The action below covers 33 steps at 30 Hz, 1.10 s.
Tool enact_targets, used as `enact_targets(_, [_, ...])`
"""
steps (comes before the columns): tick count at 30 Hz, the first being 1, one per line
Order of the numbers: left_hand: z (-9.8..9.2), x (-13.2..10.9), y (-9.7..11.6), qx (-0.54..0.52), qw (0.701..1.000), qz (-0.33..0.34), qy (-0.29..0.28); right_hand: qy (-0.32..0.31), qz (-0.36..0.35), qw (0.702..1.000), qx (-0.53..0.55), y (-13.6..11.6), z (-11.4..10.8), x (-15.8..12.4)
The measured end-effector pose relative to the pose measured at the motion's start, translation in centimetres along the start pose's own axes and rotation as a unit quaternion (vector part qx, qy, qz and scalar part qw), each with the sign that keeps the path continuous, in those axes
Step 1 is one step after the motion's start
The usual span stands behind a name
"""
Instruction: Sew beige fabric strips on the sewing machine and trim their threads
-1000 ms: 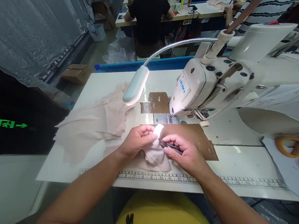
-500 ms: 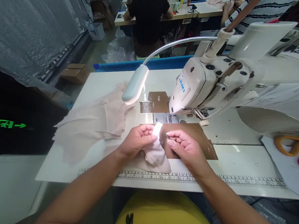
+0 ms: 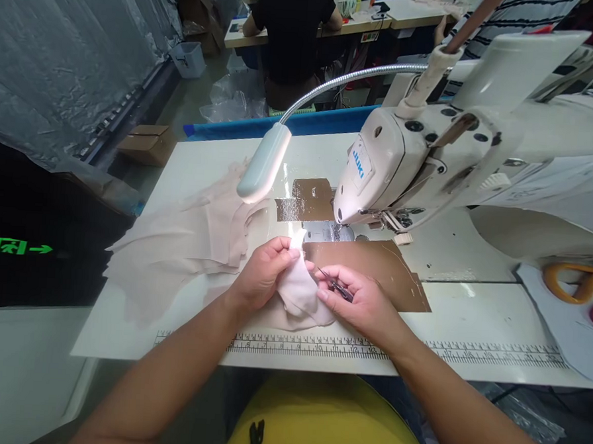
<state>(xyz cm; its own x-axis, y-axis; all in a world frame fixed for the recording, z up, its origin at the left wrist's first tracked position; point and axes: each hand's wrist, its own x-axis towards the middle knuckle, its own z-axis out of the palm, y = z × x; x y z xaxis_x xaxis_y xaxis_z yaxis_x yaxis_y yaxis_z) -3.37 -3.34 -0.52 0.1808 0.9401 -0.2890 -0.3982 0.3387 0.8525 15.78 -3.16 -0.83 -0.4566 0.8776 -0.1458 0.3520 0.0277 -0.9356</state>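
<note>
The one view looks from the wearer's head — above the yellow garment at the bottom edge — forward and down. The left hand and right hand appear near, mid-frame; the sewing machine stands close at right, a person in black well beyond.

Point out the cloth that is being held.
The cloth pinched in the left hand; those in the pile lie farther left, unheld.

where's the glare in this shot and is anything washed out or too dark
Head view throughout: pale cloth in the left hand nearly washes out at its tip; glare streaks the smaller brown sheet; darkness swallows detail around the green exit sign
</note>
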Motion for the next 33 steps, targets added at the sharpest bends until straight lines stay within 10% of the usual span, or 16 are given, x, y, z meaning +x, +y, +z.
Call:
enact_targets(7, [0.2, -0.4, 0.4, 0.043, 0.99, -0.057, -0.12, 0.063, -0.036, 0.997, -0.003, -0.3, -0.2, -0.3])
enact_targets(33, [0.2, -0.5, 0.2, 0.078, 0.994, -0.029, -0.071, -0.028, -0.036, 0.997, 0.058, 0.5, -1.2, 0.0])
